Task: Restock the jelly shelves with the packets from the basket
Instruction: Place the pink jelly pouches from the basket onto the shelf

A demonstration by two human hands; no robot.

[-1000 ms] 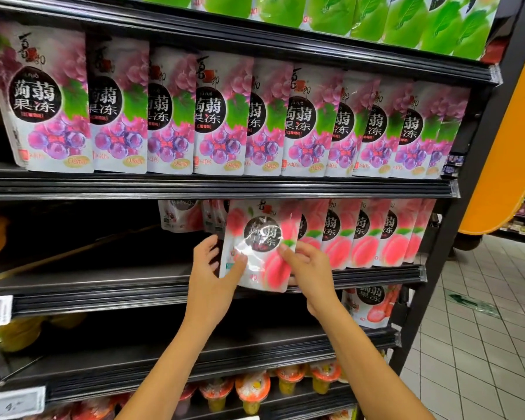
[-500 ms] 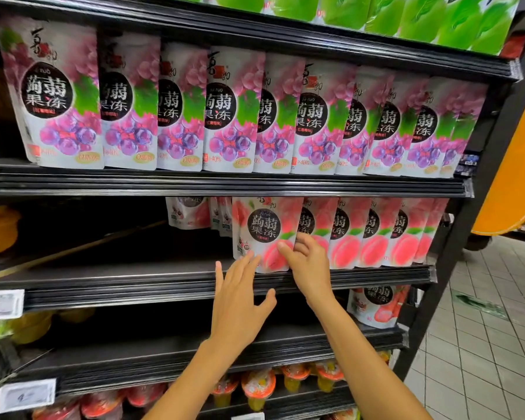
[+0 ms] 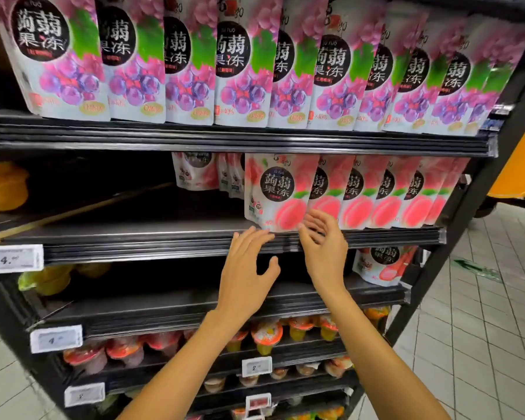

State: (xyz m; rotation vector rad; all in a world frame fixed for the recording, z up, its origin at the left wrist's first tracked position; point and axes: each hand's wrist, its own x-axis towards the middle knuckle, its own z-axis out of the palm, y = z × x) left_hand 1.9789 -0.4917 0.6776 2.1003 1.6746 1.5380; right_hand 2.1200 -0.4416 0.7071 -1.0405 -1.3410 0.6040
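We hold both hands empty at the middle shelf (image 3: 128, 237), the left hand (image 3: 245, 269) spread just below the upright peach jelly packet (image 3: 278, 192) standing at the row's left end, the right hand (image 3: 322, 245), fingers loosely parted, nearer at its lower right corner.

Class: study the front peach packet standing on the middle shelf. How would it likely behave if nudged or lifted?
The peach packet is a tall, thin pouch standing at the shelf edge, so a nudge would probably tip it. Its glossy film looks slippery and would likely flex when pinched.
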